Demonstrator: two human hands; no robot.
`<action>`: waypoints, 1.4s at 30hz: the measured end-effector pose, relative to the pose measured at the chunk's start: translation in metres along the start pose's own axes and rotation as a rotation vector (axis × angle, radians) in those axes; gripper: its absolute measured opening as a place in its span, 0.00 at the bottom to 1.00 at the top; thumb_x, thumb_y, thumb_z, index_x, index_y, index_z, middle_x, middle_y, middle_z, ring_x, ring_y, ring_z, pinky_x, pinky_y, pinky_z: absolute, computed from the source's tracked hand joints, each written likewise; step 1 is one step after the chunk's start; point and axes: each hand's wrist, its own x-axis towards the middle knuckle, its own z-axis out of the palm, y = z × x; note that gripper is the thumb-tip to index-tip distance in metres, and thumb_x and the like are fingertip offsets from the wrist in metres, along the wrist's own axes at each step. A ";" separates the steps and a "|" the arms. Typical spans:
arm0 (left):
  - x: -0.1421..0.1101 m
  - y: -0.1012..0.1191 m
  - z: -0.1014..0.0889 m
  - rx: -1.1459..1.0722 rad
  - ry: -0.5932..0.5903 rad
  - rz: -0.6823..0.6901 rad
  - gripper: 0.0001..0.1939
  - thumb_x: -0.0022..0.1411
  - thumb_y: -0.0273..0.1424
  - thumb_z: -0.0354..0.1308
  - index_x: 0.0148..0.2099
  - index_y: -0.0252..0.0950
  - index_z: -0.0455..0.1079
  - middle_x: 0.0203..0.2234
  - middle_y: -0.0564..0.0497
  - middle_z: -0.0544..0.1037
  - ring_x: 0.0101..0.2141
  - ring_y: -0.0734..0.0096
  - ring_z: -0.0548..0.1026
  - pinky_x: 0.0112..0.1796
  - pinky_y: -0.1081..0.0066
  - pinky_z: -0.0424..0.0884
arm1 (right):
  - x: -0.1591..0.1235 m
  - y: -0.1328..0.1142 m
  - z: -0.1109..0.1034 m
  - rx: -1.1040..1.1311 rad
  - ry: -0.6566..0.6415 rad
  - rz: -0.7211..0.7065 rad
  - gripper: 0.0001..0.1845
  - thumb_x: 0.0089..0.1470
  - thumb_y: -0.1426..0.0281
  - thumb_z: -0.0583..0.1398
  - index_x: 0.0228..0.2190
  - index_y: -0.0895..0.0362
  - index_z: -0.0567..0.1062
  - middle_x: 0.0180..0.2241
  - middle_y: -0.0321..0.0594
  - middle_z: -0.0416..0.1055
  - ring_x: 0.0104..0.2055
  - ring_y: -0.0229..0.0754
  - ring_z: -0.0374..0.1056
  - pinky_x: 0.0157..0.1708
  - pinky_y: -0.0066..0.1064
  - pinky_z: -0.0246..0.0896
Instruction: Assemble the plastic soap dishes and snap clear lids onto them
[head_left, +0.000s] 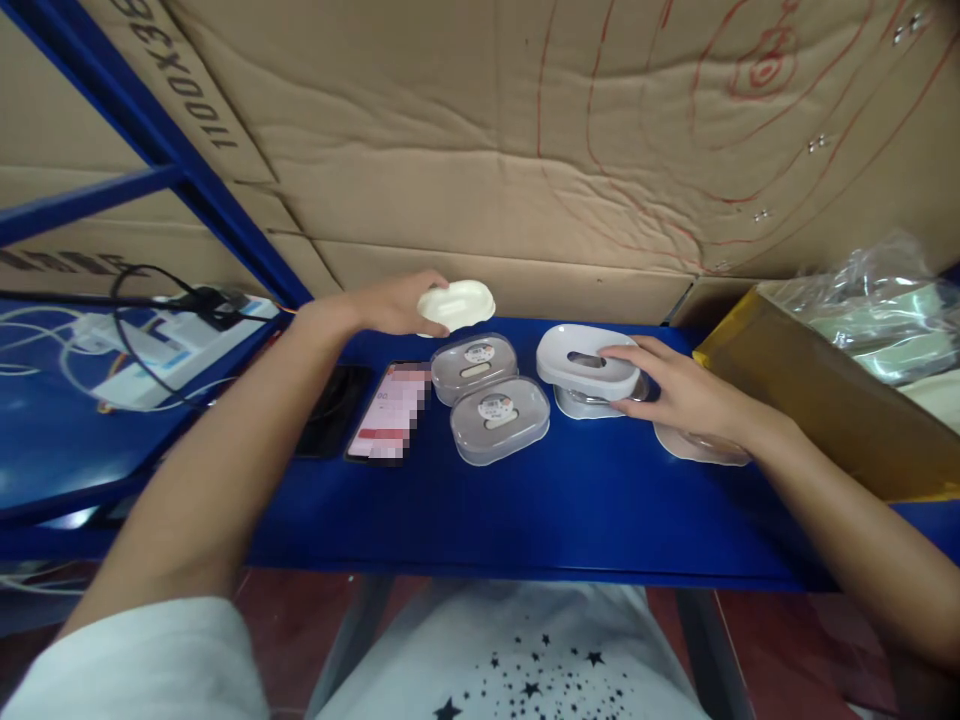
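We have a blue counter (pixel 585 510) bearing, from left to right, a dark flat object (pixel 330 415), a lit phone (pixel 386 415), two clear-lidded oval cases (pixel 500 422) close together, a partly hidden oval case (pixel 583 406), another oval piece (pixel 690 445) and a brownish box (pixel 806 400).

Left hand (pixel 416 304) and right hand (pixel 667 388) over a blue table (pixel 585 510).
The left hand holds a cream dish (pixel 459 303); the right hand grips a white dish (pixel 556 356) with a slot, just above a clear-lidded case (pixel 583 404). Two similar cases (pixel 499 422) lie close together, and a phone (pixel 388 410) is beside them on the left.
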 end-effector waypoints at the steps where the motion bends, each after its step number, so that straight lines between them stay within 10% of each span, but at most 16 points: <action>1: -0.010 0.010 -0.005 0.013 0.011 0.005 0.35 0.68 0.38 0.68 0.69 0.23 0.64 0.61 0.41 0.76 0.58 0.53 0.74 0.63 0.45 0.70 | 0.000 0.001 0.001 0.006 0.003 0.000 0.36 0.64 0.51 0.65 0.69 0.44 0.67 0.67 0.49 0.67 0.64 0.62 0.72 0.63 0.57 0.71; 5: -0.067 0.078 0.009 -0.063 0.130 0.229 0.32 0.69 0.38 0.66 0.68 0.28 0.64 0.63 0.40 0.69 0.64 0.49 0.68 0.66 0.47 0.69 | -0.006 -0.001 0.003 -0.008 0.025 -0.021 0.35 0.64 0.53 0.66 0.69 0.45 0.68 0.67 0.51 0.67 0.64 0.62 0.73 0.62 0.58 0.72; 12: -0.160 0.174 0.133 -0.236 -0.008 0.637 0.34 0.61 0.37 0.72 0.65 0.35 0.65 0.64 0.32 0.68 0.60 0.41 0.73 0.59 0.47 0.78 | -0.072 -0.037 0.003 0.008 0.141 0.034 0.35 0.64 0.53 0.67 0.68 0.44 0.69 0.66 0.48 0.72 0.67 0.63 0.71 0.63 0.57 0.72; 20: -0.141 0.152 0.169 -0.513 -0.023 0.421 0.51 0.65 0.36 0.72 0.79 0.41 0.44 0.71 0.32 0.63 0.70 0.38 0.65 0.67 0.37 0.70 | -0.129 -0.064 0.037 0.273 0.094 0.021 0.36 0.62 0.61 0.70 0.68 0.42 0.69 0.65 0.44 0.75 0.65 0.56 0.74 0.61 0.49 0.76; 32: -0.138 0.144 0.183 -0.818 -0.024 0.330 0.52 0.66 0.46 0.74 0.81 0.46 0.48 0.77 0.37 0.56 0.75 0.38 0.58 0.74 0.35 0.57 | -0.103 -0.064 0.064 0.351 0.044 -0.112 0.40 0.60 0.63 0.72 0.69 0.44 0.68 0.73 0.48 0.63 0.72 0.58 0.66 0.65 0.50 0.73; 42: -0.137 0.146 0.175 -0.736 -0.020 0.331 0.65 0.62 0.37 0.78 0.83 0.52 0.33 0.79 0.39 0.50 0.77 0.39 0.53 0.74 0.38 0.56 | -0.107 -0.053 0.068 0.634 0.278 0.033 0.36 0.63 0.54 0.71 0.67 0.43 0.70 0.62 0.44 0.76 0.66 0.53 0.72 0.64 0.41 0.72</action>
